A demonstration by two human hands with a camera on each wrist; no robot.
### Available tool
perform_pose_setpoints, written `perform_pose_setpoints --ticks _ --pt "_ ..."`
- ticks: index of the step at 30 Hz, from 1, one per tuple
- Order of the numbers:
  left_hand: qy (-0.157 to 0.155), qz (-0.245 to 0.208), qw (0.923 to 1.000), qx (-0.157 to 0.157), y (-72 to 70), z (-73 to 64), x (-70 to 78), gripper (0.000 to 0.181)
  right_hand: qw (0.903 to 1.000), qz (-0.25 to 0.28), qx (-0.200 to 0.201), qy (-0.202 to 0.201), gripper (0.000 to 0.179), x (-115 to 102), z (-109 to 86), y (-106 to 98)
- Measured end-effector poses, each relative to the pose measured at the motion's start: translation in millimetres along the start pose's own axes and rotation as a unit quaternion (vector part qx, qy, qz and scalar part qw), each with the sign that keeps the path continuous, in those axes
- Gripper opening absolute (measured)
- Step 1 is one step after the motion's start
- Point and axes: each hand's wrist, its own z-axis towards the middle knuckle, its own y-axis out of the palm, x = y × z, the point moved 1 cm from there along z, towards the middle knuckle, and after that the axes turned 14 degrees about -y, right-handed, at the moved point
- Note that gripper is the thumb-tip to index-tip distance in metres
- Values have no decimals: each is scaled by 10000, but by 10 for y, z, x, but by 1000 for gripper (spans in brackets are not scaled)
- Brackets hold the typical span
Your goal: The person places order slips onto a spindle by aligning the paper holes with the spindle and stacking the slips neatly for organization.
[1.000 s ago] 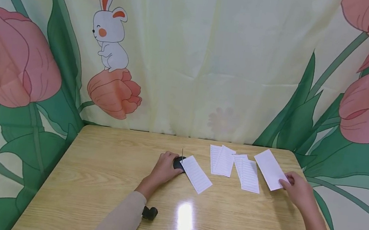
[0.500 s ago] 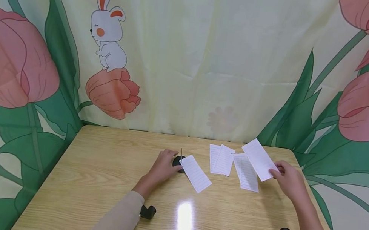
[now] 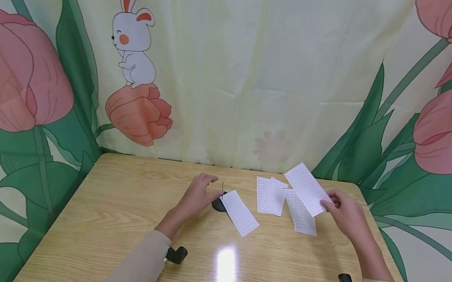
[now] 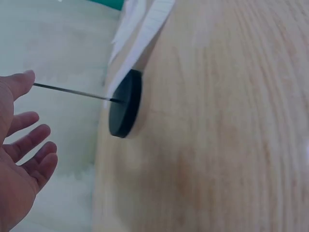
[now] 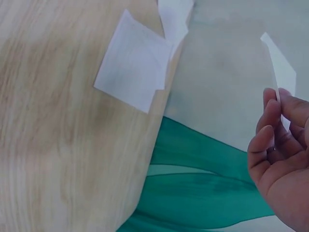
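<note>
The step in hand looks like the carrying of 1 paper slip (image 3: 305, 188) toward the spike holder (image 3: 219, 202), a black round base with a thin upright needle that stands near the middle of the counter (image 3: 117, 212). The right hand (image 3: 343, 215) pinches this slip at its near end between thumb and fingers and holds it in the air, tilted, above the other slips. The slip is white, long and narrow, with faint printed lines, and it looks thin and easy to bend. The left hand (image 3: 196, 194) is just beside the base with the fingers spread and relaxed; in the left wrist view it holds nothing and the needle points near its fingertips. 1 slip (image 3: 240, 213) already lies against the base, seemingly on the needle. 3 more slips (image 3: 282, 201) lie flat between the 2 hands. I judge that the next move needs the held slip to come over the needle tip while the base is kept steady.
</note>
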Motion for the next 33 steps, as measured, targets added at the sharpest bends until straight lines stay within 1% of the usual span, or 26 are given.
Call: perform_pose_setpoints --ticks 4,10,18,22,26,29,33 --pt "259 51 9994 204 -83 1 80 46 9998 69 13 -167 30 -91 67 -14" --pt "699 100 9963 490 -198 7 240 40 9981 239 100 -560 27 -237 175 18" --pt "1251 -1 9899 662 -317 18 455 34 9934 392 100 -1074 23 -417 300 103" --pt "1449 -22 9867 740 -353 16 564 32 9914 524 89 -1197 23 -498 358 151" --pt "1551 -113 9852 726 -369 28 650 31 9890 716 14 -1298 23 -568 400 199" --pt "1534 -200 9858 646 -370 49 697 28 9875 823 -58 -1343 22 -614 425 240" --pt "1431 -342 9875 559 -368 82 746 26 9848 1003 -132 -1415 21 -678 470 303"
